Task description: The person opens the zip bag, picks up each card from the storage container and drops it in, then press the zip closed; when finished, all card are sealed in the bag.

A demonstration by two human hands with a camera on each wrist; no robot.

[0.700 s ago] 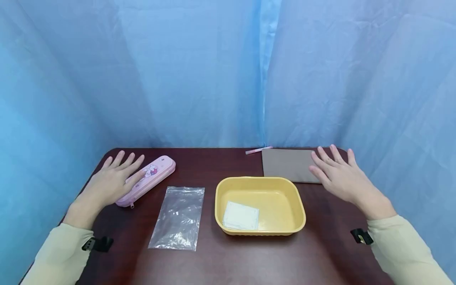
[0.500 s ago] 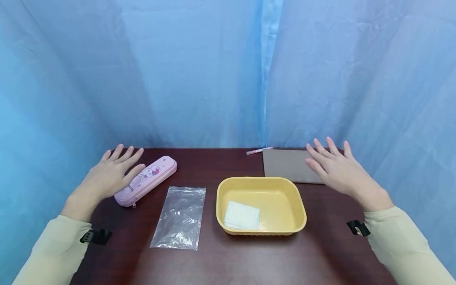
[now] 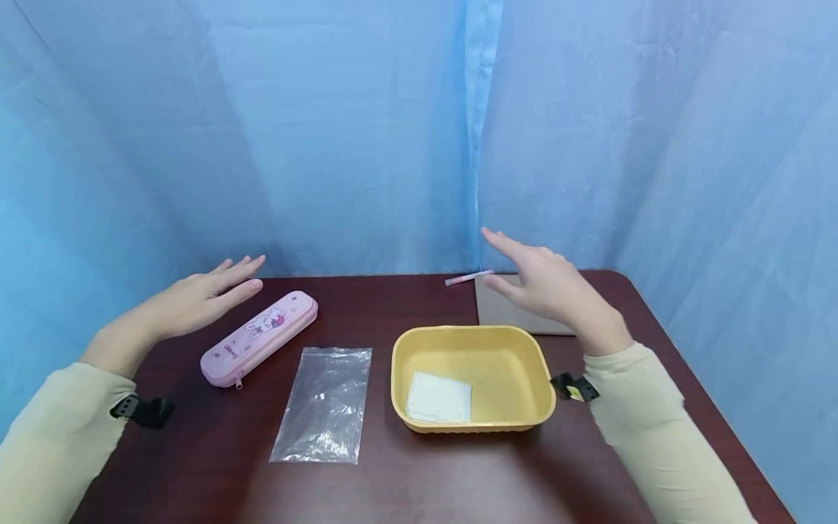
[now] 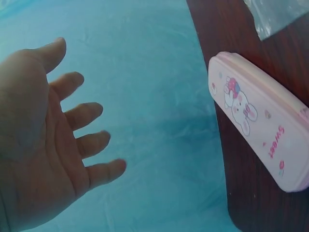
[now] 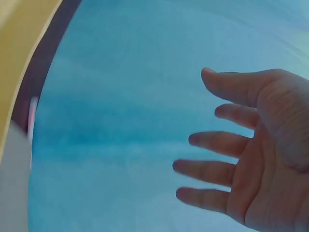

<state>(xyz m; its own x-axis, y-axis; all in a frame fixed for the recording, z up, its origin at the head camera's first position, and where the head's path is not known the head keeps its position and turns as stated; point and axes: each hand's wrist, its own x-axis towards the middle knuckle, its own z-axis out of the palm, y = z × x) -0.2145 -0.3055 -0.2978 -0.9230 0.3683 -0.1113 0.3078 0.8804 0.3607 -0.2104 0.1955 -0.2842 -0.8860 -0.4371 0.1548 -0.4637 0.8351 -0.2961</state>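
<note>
Midair, relaxed and released fingers extend from a left hand (image 3: 190,306) near a pink "Sweet" pencil case (image 3: 260,338) and a right hand (image 3: 551,287) above a gray pad (image 3: 500,311), beyond a yellow basin (image 3: 500,393). Blue curtains (image 3: 340,131) surround the dark reddish-brown table (image 3: 399,480).

Right hand (image 3: 546,284) hides part of grey board (image 3: 497,309)

In the head view, the yellow tray (image 5: 19,48) also covers a stretch of the board's near edge, and any print on the white stack (image 3: 439,398) cannot be made out. The left wrist view crops the pink case (image 4: 260,121) (at its "Sweet" end) and the plastic bag (image 4: 277,17); the right wrist view crops the tray and blurs the pen (image 5: 32,118).
</note>
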